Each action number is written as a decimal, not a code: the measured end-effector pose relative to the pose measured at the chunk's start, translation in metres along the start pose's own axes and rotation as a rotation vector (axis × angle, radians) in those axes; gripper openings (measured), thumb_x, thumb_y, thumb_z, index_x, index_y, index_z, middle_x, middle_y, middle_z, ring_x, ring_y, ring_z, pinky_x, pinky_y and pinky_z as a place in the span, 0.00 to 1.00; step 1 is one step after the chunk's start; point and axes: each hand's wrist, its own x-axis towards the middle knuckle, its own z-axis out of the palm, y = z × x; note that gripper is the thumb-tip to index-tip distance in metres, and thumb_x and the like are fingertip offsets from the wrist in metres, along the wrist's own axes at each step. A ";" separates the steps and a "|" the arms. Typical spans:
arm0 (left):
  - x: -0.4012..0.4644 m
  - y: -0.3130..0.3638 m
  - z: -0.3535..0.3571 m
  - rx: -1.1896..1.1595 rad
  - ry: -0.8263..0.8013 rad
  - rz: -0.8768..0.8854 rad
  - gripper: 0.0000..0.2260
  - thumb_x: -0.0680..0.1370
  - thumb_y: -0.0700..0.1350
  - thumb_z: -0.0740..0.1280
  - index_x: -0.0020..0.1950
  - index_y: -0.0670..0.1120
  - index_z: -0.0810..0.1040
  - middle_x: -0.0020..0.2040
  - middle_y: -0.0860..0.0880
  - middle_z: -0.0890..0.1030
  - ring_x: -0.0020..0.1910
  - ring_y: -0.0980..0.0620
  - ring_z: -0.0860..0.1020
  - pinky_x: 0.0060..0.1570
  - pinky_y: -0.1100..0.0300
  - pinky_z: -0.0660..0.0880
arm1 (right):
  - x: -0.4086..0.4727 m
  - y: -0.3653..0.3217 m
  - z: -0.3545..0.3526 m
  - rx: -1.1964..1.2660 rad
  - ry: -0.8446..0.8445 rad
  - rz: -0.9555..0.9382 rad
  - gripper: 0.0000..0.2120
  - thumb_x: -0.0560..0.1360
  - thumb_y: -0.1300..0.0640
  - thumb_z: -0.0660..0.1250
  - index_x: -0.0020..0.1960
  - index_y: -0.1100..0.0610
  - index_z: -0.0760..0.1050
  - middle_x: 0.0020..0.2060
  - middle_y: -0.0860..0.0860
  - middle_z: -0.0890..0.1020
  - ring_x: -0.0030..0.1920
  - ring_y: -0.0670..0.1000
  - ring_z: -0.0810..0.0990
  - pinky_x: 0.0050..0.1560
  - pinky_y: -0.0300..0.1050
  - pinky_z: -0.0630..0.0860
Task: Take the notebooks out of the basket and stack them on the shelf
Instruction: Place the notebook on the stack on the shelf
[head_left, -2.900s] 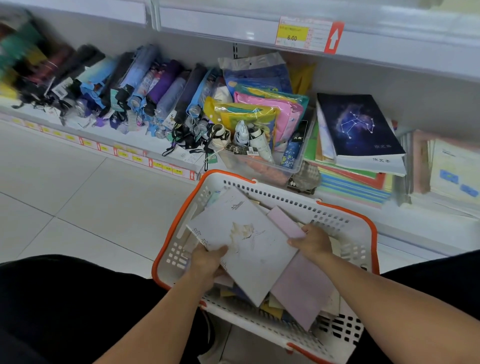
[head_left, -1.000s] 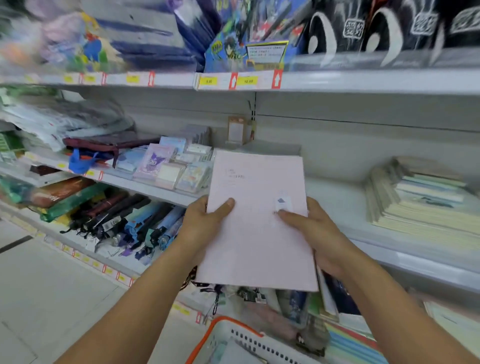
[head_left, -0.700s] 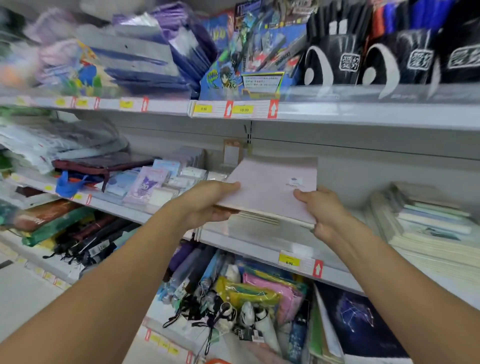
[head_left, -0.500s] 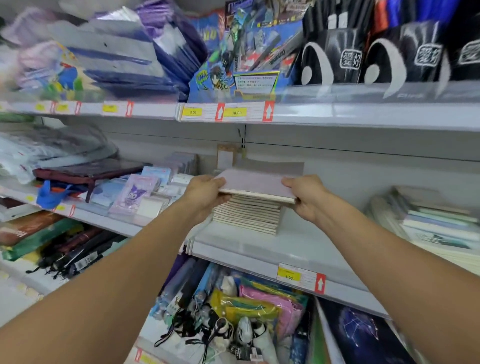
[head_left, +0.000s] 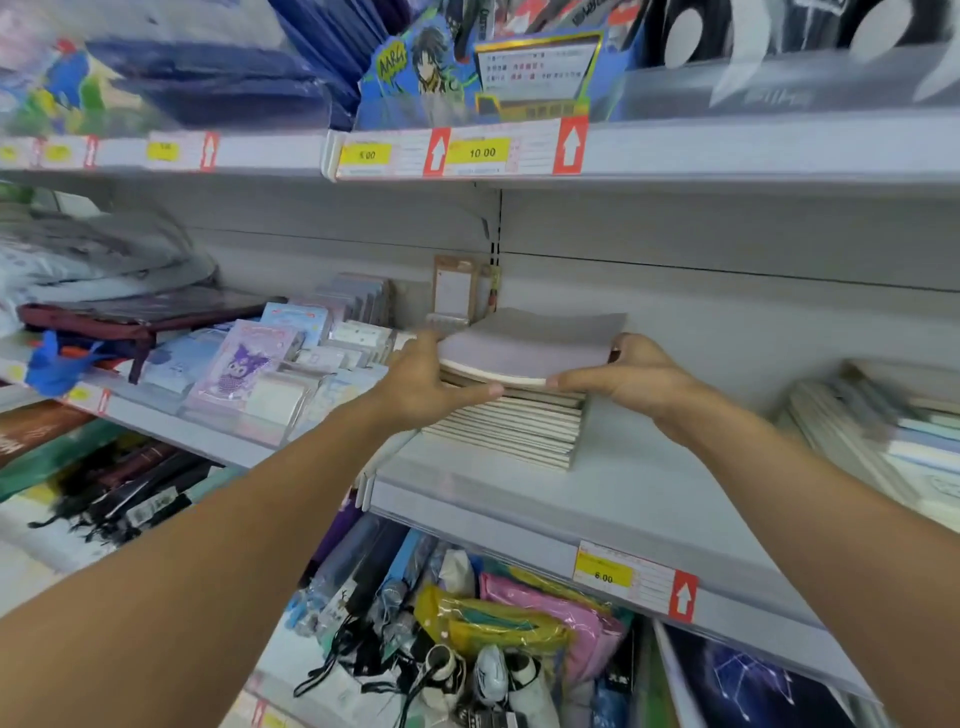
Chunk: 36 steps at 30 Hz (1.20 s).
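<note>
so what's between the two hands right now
The head view shows a lilac notebook, held between left hand and right hand, atop the notebook stack.

I read "5.00" on a yellow price tag on the upper shelf edge, "10.00" on the tag beside it. Blue display card above read "AARG". Lower shelf rail tag read "6.00". Other print was too blurred.

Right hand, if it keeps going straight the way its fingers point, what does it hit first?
The right hand points left along the front edge of the pale purple notebook it holds. Going on, its fingertips would likely meet the left hand first; depth is unclear.
</note>
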 end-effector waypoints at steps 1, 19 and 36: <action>0.003 -0.003 0.001 0.097 0.024 0.027 0.43 0.66 0.64 0.75 0.73 0.48 0.61 0.66 0.48 0.70 0.66 0.48 0.69 0.65 0.53 0.70 | 0.000 0.002 0.001 -0.012 0.015 -0.007 0.23 0.64 0.58 0.81 0.57 0.55 0.80 0.51 0.46 0.85 0.51 0.42 0.82 0.49 0.33 0.76; 0.012 0.000 0.016 -0.088 0.198 0.020 0.30 0.75 0.54 0.71 0.71 0.44 0.66 0.61 0.50 0.75 0.59 0.50 0.74 0.57 0.57 0.71 | 0.001 0.032 0.020 -0.153 0.142 -0.106 0.12 0.75 0.51 0.73 0.56 0.53 0.78 0.53 0.48 0.84 0.55 0.51 0.82 0.60 0.50 0.77; -0.011 -0.004 0.039 -0.061 0.345 0.058 0.33 0.79 0.49 0.66 0.77 0.40 0.52 0.74 0.42 0.62 0.73 0.44 0.62 0.73 0.56 0.58 | -0.026 0.027 0.035 -0.391 0.264 -0.192 0.25 0.82 0.53 0.60 0.74 0.63 0.59 0.70 0.58 0.69 0.67 0.55 0.72 0.69 0.45 0.67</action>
